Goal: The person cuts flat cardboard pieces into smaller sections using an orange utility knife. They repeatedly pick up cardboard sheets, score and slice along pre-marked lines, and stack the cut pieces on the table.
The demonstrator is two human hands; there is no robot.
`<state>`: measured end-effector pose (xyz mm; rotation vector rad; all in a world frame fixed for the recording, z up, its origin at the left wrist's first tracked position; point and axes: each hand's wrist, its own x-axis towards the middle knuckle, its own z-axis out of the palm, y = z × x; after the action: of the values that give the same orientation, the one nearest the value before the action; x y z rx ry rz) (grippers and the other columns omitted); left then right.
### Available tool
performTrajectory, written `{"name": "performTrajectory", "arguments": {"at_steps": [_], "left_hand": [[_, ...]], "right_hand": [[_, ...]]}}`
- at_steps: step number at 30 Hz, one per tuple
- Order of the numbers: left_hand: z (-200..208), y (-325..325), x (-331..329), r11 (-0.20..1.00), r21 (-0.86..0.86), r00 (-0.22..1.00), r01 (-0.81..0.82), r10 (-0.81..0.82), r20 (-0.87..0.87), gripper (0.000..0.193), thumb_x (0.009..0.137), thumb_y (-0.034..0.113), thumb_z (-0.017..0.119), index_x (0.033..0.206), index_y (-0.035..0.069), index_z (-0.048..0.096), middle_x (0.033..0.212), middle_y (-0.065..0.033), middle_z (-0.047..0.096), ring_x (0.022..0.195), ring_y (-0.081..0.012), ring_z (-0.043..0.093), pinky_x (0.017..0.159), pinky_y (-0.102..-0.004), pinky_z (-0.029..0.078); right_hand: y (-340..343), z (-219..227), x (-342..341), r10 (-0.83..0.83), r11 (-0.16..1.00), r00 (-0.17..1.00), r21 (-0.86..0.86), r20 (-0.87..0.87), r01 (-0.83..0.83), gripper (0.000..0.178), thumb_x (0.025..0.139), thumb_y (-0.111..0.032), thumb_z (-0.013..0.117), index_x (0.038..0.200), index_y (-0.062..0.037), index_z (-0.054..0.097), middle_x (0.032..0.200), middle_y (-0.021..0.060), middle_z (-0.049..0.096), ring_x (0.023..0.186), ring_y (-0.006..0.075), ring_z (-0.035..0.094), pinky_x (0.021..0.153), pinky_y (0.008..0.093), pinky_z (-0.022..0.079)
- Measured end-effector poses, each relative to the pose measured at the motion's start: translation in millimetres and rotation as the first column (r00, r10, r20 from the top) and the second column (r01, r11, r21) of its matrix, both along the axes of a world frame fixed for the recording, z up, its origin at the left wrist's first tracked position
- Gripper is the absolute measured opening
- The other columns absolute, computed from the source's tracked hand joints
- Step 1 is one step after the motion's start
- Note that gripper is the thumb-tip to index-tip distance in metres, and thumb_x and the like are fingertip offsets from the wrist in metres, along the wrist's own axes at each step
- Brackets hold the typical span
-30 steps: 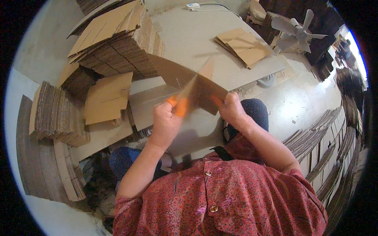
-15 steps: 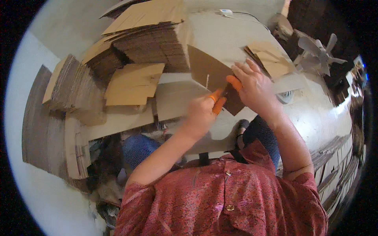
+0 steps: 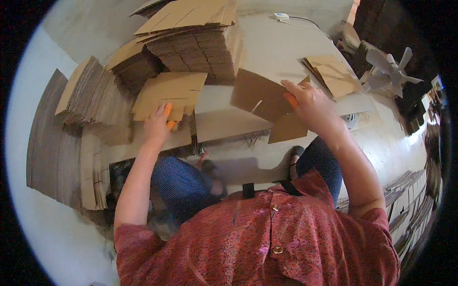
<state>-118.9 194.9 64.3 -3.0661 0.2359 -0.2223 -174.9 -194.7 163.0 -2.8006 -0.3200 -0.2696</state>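
My right hand (image 3: 312,105) is closed on the edge of a brown slotted cardboard piece (image 3: 260,95), held tilted above the low table. A second flap of cardboard (image 3: 287,129) angles down beneath that hand; whether it is a separate sheet I cannot tell. To the left, my left hand (image 3: 157,126) pinches the near edge of a cut cardboard sheet (image 3: 167,90) lying on a small pile. Orange covers wrap some fingertips on both hands.
Tall stacks of flat cardboard (image 3: 195,52) stand at the back left, with more stacks (image 3: 90,95) along the left wall. A few sheets (image 3: 336,76) lie at the right of the table (image 3: 267,43). Beyond them is a fan (image 3: 393,71). A cable (image 3: 310,26) runs along the back.
My left hand has left the held cardboard piece and moved left to the sheet on the pile. The right hand keeps the piece, whose lower flap now hangs apart.
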Motion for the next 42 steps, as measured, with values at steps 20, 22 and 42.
{"name": "performTrajectory", "arguments": {"at_steps": [20, 22, 42], "left_hand": [[71.9, -145.4, -66.0, 0.536, -0.724, 0.899, 0.435, -0.21, 0.385, 0.014, 0.086, 0.01, 0.056, 0.089, -0.003, 0.062, 0.057, -0.0144, 0.051, 0.05, -0.0129, 0.043, 0.046, -0.0288, 0.035], [57.7, -149.8, -64.6, 0.521, -0.735, 0.901, 0.433, -0.252, 0.353, 0.015, 0.086, 0.01, 0.056, 0.089, -0.003, 0.062, 0.059, -0.0144, 0.055, 0.052, -0.0132, 0.048, 0.049, -0.0293, 0.038], [24.7, -189.3, -51.7, 0.426, -0.73, 0.84, 0.534, -0.36, 0.405, 0.024, 0.081, -0.002, 0.055, 0.104, -0.002, 0.061, 0.093, -0.0191, 0.064, 0.081, -0.0268, 0.065, 0.071, -0.0325, 0.05]], "right_hand": [[-32.1, 83.9, -76.0, 0.134, 0.909, 0.919, 0.324, 0.372, -0.263, 0.041, 0.082, -0.002, 0.051, 0.123, -0.0045, 0.05, 0.103, 0.0193, 0.061, 0.095, 0.0265, 0.061, 0.082, 0.0307, 0.044], [-29.9, 83.5, -76.8, 0.13, 0.891, 0.941, 0.379, 0.312, -0.249, 0.041, 0.083, -0.001, 0.051, 0.123, -0.0049, 0.05, 0.102, 0.0193, 0.061, 0.094, 0.027, 0.062, 0.081, 0.0309, 0.044], [-33.5, 52.8, -34.0, 0.154, 0.955, 0.959, 0.215, 0.238, -0.207, 0.045, 0.081, -0.001, 0.048, 0.125, -0.0085, 0.048, 0.076, 0.0249, 0.056, 0.057, 0.0283, 0.055, 0.061, 0.032, 0.046]]}}
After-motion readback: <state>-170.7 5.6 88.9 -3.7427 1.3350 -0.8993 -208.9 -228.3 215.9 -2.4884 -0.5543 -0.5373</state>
